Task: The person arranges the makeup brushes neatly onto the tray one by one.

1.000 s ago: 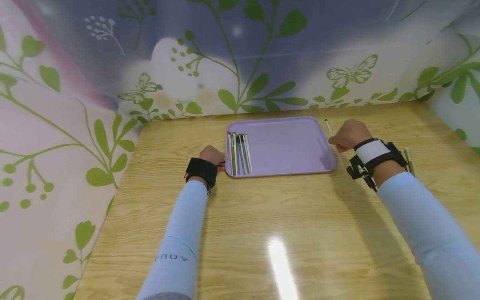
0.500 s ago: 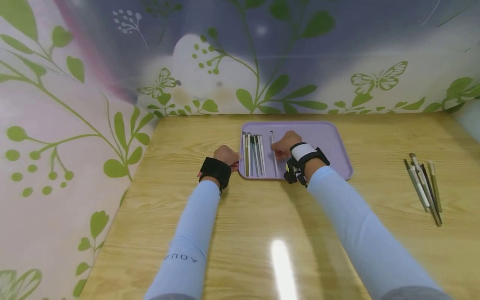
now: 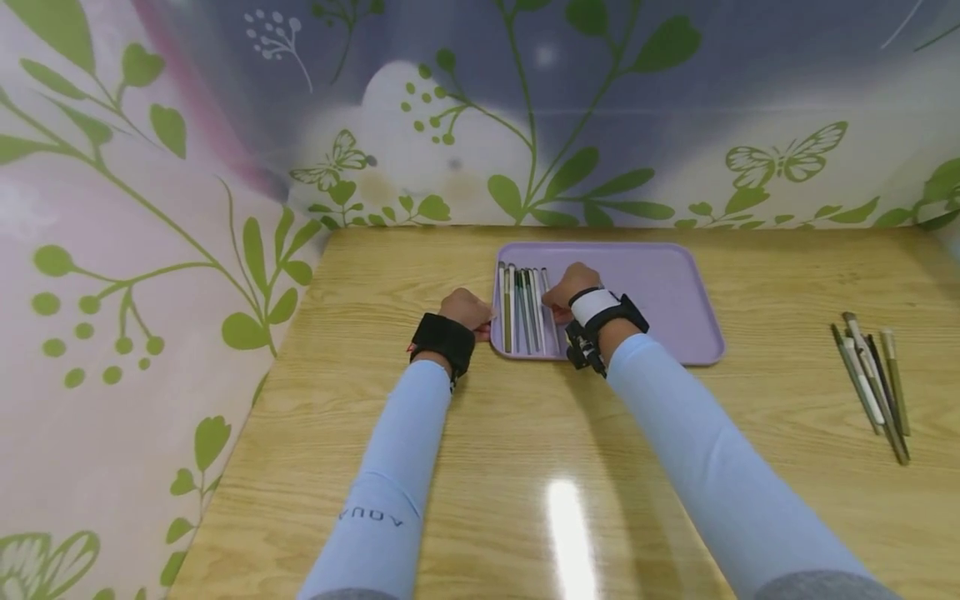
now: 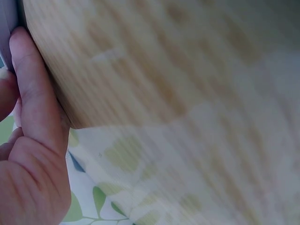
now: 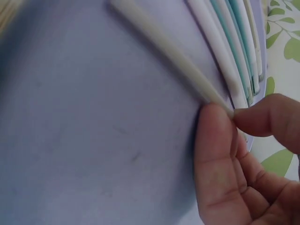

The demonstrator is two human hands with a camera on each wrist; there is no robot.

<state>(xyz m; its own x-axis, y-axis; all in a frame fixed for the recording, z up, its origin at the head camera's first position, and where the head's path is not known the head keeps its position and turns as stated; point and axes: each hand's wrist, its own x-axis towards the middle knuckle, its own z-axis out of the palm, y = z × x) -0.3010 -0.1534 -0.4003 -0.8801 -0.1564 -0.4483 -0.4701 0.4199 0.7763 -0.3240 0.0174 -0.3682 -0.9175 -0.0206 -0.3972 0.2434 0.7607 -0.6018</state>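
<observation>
A purple tray lies on the wooden table. Along its left side several slim brushes with white, grey-green and gold handles lie side by side. My right hand pinches a thin pale-handled brush between thumb and fingertips, just right of that row. In the right wrist view, the held brush lies low over the tray floor, slightly apart from the others. My left hand grips the tray's left rim, one finger along its outer side; the thumb's contact is partly cut off in the left wrist view.
Another loose pile of brushes lies on the table to the right. Behind the tray and along the left rise walls covered in a leaf and butterfly print.
The right hand has carried the brush from beyond the tray's right edge leftward into the tray, up close to the row. The left hand stays at the left rim. The head view has shifted.
</observation>
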